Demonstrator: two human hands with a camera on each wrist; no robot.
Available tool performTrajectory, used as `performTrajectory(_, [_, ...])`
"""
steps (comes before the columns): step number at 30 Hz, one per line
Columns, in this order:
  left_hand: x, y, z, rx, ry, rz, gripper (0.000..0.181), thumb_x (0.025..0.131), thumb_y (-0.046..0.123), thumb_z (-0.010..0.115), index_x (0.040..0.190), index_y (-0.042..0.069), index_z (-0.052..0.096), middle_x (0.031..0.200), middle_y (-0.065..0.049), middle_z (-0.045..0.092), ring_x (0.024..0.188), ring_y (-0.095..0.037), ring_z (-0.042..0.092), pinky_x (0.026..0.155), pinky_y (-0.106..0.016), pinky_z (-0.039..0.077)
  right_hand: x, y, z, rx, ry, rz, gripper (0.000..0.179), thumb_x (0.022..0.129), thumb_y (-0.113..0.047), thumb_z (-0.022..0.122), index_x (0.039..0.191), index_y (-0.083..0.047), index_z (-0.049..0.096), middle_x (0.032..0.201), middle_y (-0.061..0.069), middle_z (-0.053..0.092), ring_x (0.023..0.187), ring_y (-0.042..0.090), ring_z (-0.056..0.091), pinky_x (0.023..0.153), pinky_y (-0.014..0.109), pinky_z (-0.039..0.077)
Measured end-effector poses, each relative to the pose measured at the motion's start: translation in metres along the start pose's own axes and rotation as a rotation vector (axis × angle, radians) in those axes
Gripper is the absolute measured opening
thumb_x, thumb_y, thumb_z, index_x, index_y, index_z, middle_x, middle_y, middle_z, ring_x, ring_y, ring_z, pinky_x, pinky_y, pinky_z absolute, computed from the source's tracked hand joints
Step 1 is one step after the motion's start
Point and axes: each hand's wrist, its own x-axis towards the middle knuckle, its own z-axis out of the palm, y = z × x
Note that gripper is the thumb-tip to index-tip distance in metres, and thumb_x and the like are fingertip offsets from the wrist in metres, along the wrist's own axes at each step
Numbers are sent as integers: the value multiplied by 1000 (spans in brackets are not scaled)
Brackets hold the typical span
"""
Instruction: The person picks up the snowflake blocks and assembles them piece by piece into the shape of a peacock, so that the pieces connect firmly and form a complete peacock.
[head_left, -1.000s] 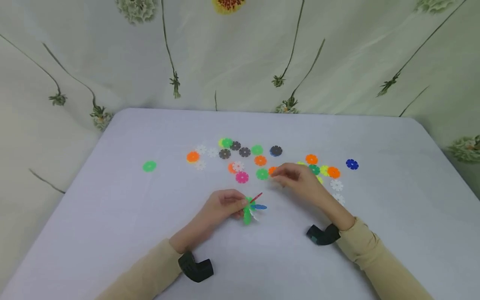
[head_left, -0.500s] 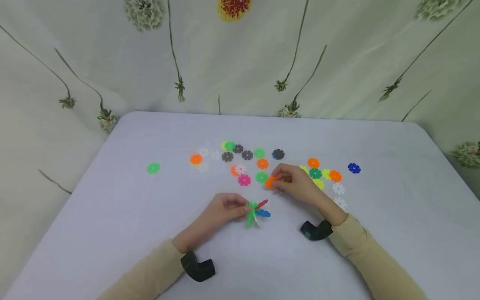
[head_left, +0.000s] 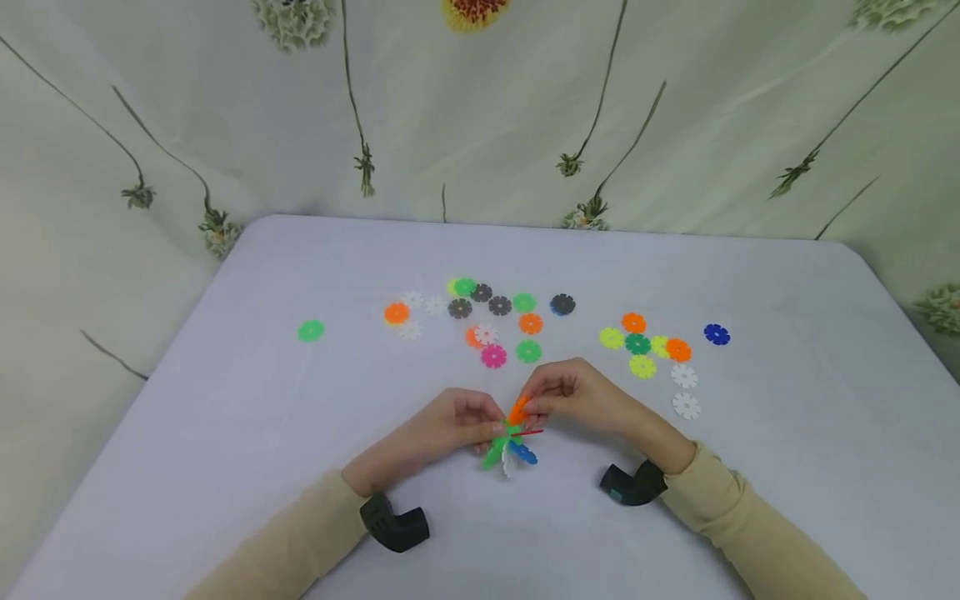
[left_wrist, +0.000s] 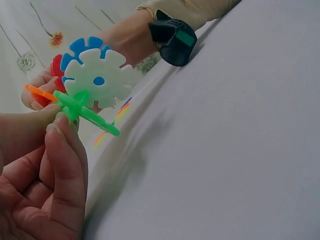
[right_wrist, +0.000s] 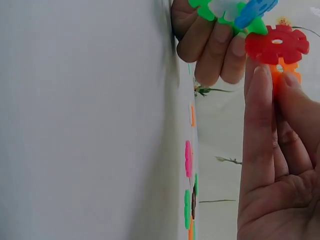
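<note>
My left hand [head_left: 450,425] pinches a small cluster of slotted plastic discs by its green disc [left_wrist: 82,110]. From that green piece a white disc [left_wrist: 100,77], a blue disc [head_left: 522,452] and a red disc [right_wrist: 277,45] fan outward. My right hand [head_left: 581,396] pinches an orange slotted disc [head_left: 519,410] between thumb and fingers, its edge right at the cluster's green disc. In the right wrist view the orange disc shows just under the red one, partly covered by the thumb. Both hands are held over the front middle of the table.
Loose slotted discs lie across the white table [head_left: 225,417]: a pink disc [head_left: 493,356], a dark blue disc [head_left: 717,334], a lone green disc at left [head_left: 311,331], and several more. Behind the table hangs a flower-print cloth [head_left: 487,125].
My right hand has picked up an orange disc from the table and brought it down and left to the cluster. The left hand keeps its hold, the cluster turning slightly.
</note>
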Motion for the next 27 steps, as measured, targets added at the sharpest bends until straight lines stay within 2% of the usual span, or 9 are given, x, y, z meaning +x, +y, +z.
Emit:
performTrajectory(4, [0, -2, 0, -21, 5, -22, 15, 91, 10, 62, 94, -5, 62, 73, -6, 59, 64, -16, 52, 62, -22, 47, 0, 1, 6, 11, 19, -8, 6, 85, 9, 62, 90, 7, 63, 80, 13, 67, 71, 24, 65, 69, 32, 54])
performTrajectory(8, [-2, -3, 5, -105, 36, -58, 15, 90, 10, 62, 93, -5, 61, 73, -5, 59, 63, -16, 52, 63, -22, 47, -2, 2, 10, -16, 32, -23, 6, 84, 7, 64, 89, 5, 65, 81, 10, 67, 74, 23, 65, 70, 31, 54])
performTrajectory(12, [-4, -3, 9, -149, 48, -56, 15, 89, 8, 63, 91, -7, 61, 71, -4, 58, 62, -15, 51, 62, -21, 47, -3, 2, 11, -36, 15, -46, 8, 83, 8, 64, 89, 3, 66, 81, 7, 67, 75, 21, 66, 72, 33, 54])
performTrajectory(15, [-5, -2, 7, -142, 48, -30, 15, 90, 8, 62, 91, -7, 61, 72, -4, 58, 63, -15, 51, 63, -21, 47, -3, -5, 10, -122, 38, -31, 8, 84, 3, 67, 90, -1, 69, 82, 3, 68, 75, 17, 65, 70, 31, 53])
performTrajectory(17, [-5, -2, 4, -167, 57, -32, 16, 91, 10, 62, 93, -6, 61, 76, -5, 59, 67, -15, 54, 68, -22, 49, -1, -13, 5, -224, 70, -4, 10, 84, -3, 69, 94, -4, 71, 86, 0, 69, 77, 15, 63, 70, 30, 53])
performTrajectory(21, [-6, -2, -1, -296, 90, -55, 15, 91, 10, 62, 97, -4, 60, 88, -10, 62, 79, -19, 60, 82, -29, 50, -6, -24, -24, -455, 186, 135, 24, 84, -10, 70, 107, -5, 69, 97, 4, 68, 84, 18, 61, 69, 31, 52])
performTrajectory(24, [-5, -3, -1, -382, 93, -61, 17, 90, 9, 64, 101, -3, 58, 95, -12, 63, 87, -23, 62, 88, -34, 47, -25, -25, -53, -646, 278, 321, 28, 85, -9, 69, 111, -1, 65, 97, 7, 64, 84, 23, 59, 68, 34, 51])
performTrajectory(27, [-3, -1, 2, -426, 98, -64, 20, 89, 9, 65, 104, -2, 57, 99, -13, 64, 91, -23, 62, 89, -35, 46, -46, -22, -72, -774, 323, 483, 27, 84, -11, 70, 107, 3, 64, 90, 9, 60, 81, 27, 55, 69, 37, 48])
